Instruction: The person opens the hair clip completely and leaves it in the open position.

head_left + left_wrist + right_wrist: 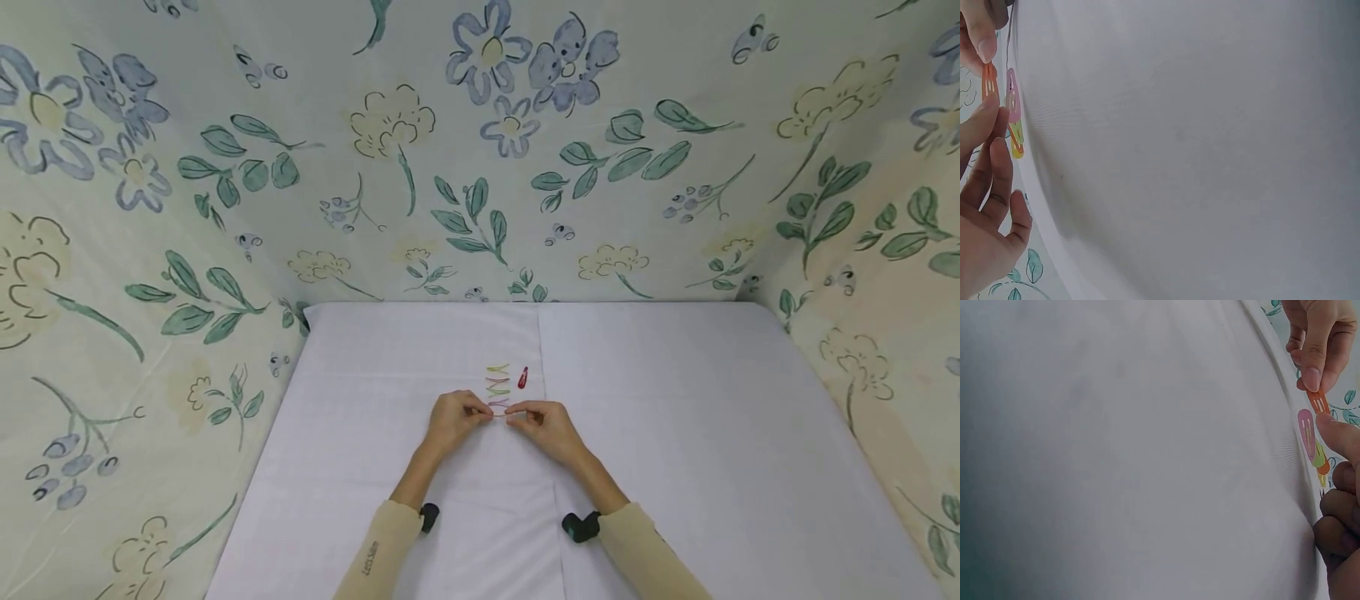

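Note:
An orange snap hair clip (989,80) is pinched at its two ends between my hands, low over the white cloth. My left hand (455,422) grips one end with thumb and forefinger, its other fingers loosely bent in the left wrist view. At the opposite end, my right hand (550,429) pinches with thumb and forefinger, the rest of its fingers curled in the right wrist view. Just beyond lies a pink hair clip (1305,434), nearest in a column of spread clips that includes a green clip (497,392) and a yellow clip (497,367).
To the right of the column, a red hair clip (522,378) lies on its own. A white cloth (675,433) covers the table, with a seam running front to back near the clips. Floral fabric (480,208) hangs behind and at both sides.

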`<state>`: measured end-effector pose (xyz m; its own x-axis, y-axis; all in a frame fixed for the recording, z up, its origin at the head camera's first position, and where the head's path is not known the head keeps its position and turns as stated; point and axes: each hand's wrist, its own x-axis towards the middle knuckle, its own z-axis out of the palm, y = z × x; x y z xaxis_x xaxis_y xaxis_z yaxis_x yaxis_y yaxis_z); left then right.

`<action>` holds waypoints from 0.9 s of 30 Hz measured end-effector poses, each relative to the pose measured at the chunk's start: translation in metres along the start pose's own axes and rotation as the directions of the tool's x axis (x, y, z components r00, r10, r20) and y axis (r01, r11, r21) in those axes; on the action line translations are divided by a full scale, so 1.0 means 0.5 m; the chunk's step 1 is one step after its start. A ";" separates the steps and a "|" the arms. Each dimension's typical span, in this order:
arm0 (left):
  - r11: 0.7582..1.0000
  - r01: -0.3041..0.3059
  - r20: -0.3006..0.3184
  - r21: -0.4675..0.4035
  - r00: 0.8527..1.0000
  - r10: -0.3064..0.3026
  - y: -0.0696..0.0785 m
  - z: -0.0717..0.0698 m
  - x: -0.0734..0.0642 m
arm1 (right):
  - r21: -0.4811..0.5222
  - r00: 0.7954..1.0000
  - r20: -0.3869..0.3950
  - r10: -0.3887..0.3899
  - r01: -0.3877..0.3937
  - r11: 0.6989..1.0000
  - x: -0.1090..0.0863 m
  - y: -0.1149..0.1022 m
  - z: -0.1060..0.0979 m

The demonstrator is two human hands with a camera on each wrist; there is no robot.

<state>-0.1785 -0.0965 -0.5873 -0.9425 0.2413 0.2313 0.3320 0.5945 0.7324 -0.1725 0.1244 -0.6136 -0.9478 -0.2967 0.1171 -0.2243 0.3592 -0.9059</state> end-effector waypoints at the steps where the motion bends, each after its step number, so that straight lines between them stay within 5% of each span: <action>1: 1.000 0.005 0.003 0.003 1.000 -0.005 0.001 0.000 0.000 | -0.012 1.000 -0.003 -0.001 0.001 1.000 0.000 -0.001 0.000; 18: 0.994 0.085 0.011 0.063 0.996 -0.086 -0.001 0.007 0.002 | -0.206 1.000 -0.020 -0.013 0.009 0.979 0.001 -0.009 0.003; 27: 0.994 0.078 -0.002 0.081 0.997 -0.078 0.006 0.005 0.000 | -0.261 1.000 -0.022 -0.016 0.010 0.965 0.001 -0.015 0.005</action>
<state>-0.1775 -0.0927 -0.5868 -0.9657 0.1926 0.1742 0.2592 0.6721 0.6936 -0.1705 0.1195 -0.6075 -0.9487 -0.2833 0.1403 -0.2851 0.5751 -0.7668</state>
